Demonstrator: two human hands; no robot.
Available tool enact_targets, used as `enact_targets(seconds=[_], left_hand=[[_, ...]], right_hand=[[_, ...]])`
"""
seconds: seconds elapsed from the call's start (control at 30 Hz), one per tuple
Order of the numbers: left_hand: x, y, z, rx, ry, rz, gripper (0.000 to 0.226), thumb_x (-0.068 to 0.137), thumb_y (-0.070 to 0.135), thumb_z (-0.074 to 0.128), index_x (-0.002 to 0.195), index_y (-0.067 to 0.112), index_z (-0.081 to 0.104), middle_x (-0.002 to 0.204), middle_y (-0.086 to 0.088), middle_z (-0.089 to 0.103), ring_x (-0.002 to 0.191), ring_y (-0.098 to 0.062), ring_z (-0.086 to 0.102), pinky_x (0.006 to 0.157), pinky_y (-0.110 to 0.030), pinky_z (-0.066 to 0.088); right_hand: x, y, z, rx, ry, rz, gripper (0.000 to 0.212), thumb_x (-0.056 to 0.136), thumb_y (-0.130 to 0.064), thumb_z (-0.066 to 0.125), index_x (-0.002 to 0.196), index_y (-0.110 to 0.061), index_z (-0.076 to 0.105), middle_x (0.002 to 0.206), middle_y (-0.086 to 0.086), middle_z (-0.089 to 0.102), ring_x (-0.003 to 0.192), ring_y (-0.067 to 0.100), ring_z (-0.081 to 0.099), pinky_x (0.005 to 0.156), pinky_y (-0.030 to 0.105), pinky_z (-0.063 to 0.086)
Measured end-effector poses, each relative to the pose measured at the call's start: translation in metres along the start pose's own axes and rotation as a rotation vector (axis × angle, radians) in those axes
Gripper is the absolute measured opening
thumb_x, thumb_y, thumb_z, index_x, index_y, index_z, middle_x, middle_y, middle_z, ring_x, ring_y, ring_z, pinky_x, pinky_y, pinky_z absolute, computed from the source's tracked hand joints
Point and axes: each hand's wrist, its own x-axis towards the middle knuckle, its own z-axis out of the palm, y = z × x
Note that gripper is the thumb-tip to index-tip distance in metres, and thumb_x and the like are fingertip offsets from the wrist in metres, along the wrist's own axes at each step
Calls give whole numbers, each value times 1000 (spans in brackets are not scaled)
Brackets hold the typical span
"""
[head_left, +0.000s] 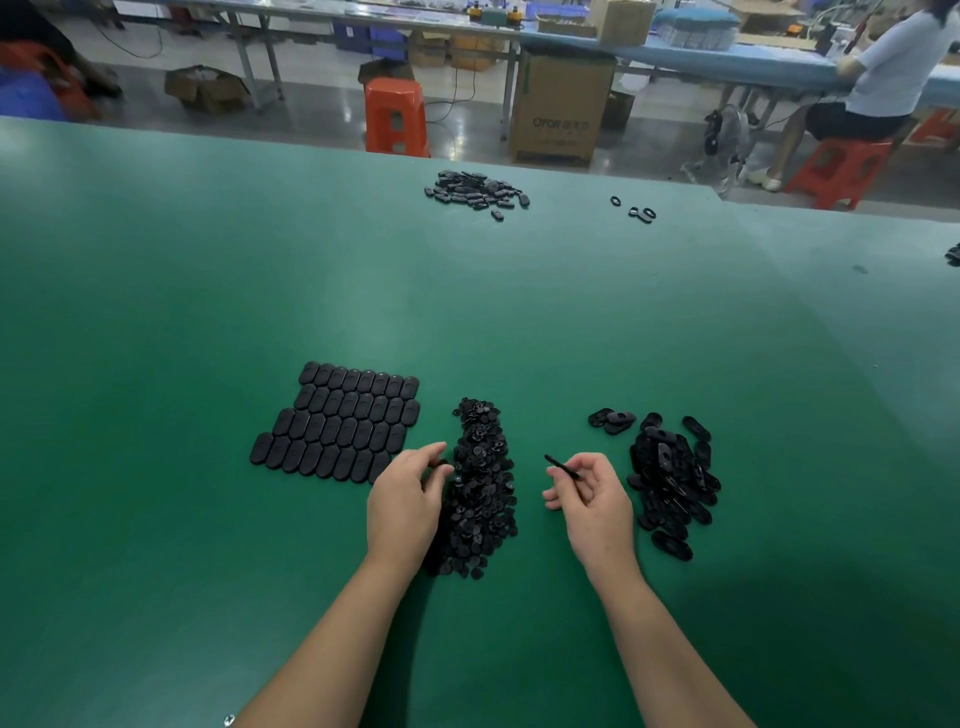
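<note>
Left hand (408, 501) is curled at the disc pile (483, 499), hold unclear; right of it, an oval plate (562, 466) is pinched by right hand (595, 501), awaiting a disc.

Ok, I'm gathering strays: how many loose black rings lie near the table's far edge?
3. One ring sits alone nearest the far heap; a second ring and a third ring lie close together just right of it. Others may be hidden in heaps.

Black oval shells (337, 422) – tiled rows; black discs (480, 493); green table (208, 260).
</note>
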Motion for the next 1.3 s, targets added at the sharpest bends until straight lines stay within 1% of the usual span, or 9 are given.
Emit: enact_targets(seconds=[0.2,0.43,0.6,0.7,0.77,0.9,1.13,1.23,1.3], left_hand=[[0,-1,0,-16,5,11,27,93,14,69,120,17,72,101,10,70,90,-5,63,83,-25,53],[0,-3,0,-3,2,8,16,95,14,66,106,20,76,98,12,71,88,-2,63,81,-20,52],[-2,-1,-1,-51,31,-45,12,97,19,64,96,29,70,78,22,68,68,-3,63,60,-25,53],[-2,1,-1,-55,42,-52,12,98,20,61,93,30,63,72,16,68,52,-11,56,49,-38,50],[-1,2,-1,-57,40,-66,12,99,19,58,93,29,58,77,18,71,45,-6,52,43,-32,42],[-1,3,-1,-83,26,-100,14,100,17,55,91,27,50,85,21,72,43,-3,48,45,-25,34],[-1,4,-3,-97,13,-111,15,100,19,55,90,30,51,76,16,69,50,-7,51,49,-35,44],[-1,3,-3,-100,34,-85,17,98,20,59,87,32,55,67,12,59,56,-7,51,51,-23,40],[-1,4,-5,-81,49,-61,15,96,18,61,88,30,59,75,12,59,65,-5,53,55,-15,38]], right_hand=[[-1,1,-1,-93,26,-25,11,98,-19,66,91,-23,58,77,3,66,62,11,67,63,28,56],[-2,-1,0,-38,25,-39,21,101,-14,61,112,-31,66,98,1,70,72,12,68,74,32,61],[-2,-2,0,32,49,-26,21,98,-9,65,102,-29,63,88,-2,71,79,13,72,77,29,62],[-3,-2,0,53,25,-3,32,98,-9,65,118,-35,63,96,-7,71,88,9,72,83,21,58],[-2,-1,0,-1,16,7,35,99,-11,64,125,-34,63,99,-8,72,89,7,72,86,24,59],[-2,-2,0,-5,50,-5,12,99,-15,65,100,-27,63,88,-7,75,84,5,73,82,28,61],[-4,-6,-1,-38,20,-31,9,104,-24,54,108,-30,49,99,-23,75,81,5,73,73,23,58],[-4,-6,-2,-44,1,-30,9,105,-25,54,106,-33,58,99,-24,74,84,2,71,71,20,57],[-3,-4,-2,-39,14,-22,10,103,-26,58,96,-30,65,94,-13,73,82,2,68,69,25,57]])
